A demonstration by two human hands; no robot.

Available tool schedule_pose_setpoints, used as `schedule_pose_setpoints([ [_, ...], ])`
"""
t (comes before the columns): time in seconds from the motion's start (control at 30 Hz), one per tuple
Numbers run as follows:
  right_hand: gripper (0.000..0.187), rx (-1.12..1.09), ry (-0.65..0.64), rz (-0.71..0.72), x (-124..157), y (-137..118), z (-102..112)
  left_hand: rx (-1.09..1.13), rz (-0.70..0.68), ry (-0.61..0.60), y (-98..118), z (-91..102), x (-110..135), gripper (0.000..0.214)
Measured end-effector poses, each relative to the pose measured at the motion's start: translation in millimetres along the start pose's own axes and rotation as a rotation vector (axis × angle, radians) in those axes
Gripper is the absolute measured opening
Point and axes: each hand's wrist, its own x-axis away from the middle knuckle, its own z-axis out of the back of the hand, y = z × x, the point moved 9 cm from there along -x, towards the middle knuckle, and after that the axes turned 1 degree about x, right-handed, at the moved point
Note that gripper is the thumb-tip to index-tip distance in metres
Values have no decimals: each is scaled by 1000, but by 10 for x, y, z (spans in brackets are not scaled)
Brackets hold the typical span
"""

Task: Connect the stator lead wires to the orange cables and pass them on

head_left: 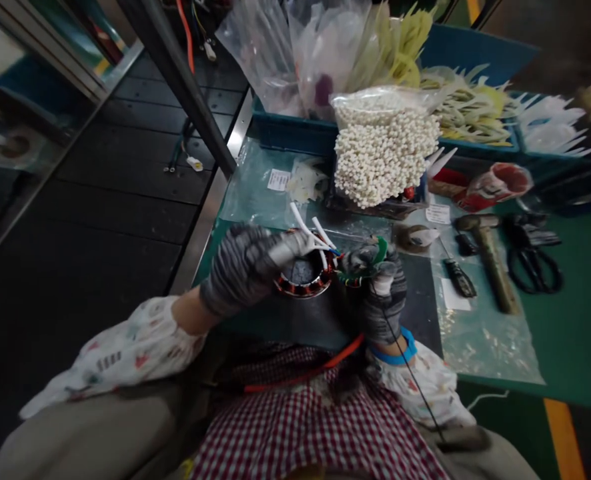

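Note:
A ring-shaped motor stator (303, 288) with copper windings lies on the table in front of me. White insulating sleeves (324, 233) stick up from its far side, with red and blue wire ends beside them. My left hand (248, 267), in a grey striped glove with a pale-wrapped finger, pinches the sleeves at the stator's rim. Just right of the stator, my right hand (383, 287), gloved alike, has its fingers closed around thin coloured wires (350, 280). A green piece (381, 250) shows at its fingertips; its kind is unclear. A dark cord hangs past this hand.
Behind the stator sits a bag of small white beads (383, 147), against blue bins (295, 133) of plastic bags and pale sleeves. To the right lie a screwdriver (459, 277), a hammer (495, 267) and black scissors (533, 267). A metal post (180, 80) rises at the table's left edge.

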Motion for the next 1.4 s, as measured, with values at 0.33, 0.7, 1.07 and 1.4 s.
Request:
schedule_pose_setpoints([
  [0.33, 50, 9, -30, 48, 30, 62, 33, -402, -150, -294, 594, -437, 422, 35],
  [0.7, 28, 723, -448, 553, 298, -433, -616, -250, -252, -129, 615, -161, 621, 32],
  [1.07, 27, 1118, -756, 645, 411, -270, -982, 452, 426, -343, -661, 44, 121, 66],
  [1.4, 25, 896, -588, 632, 909, -390, -527, 651, 189, -525, 44, -390, 438, 112],
])
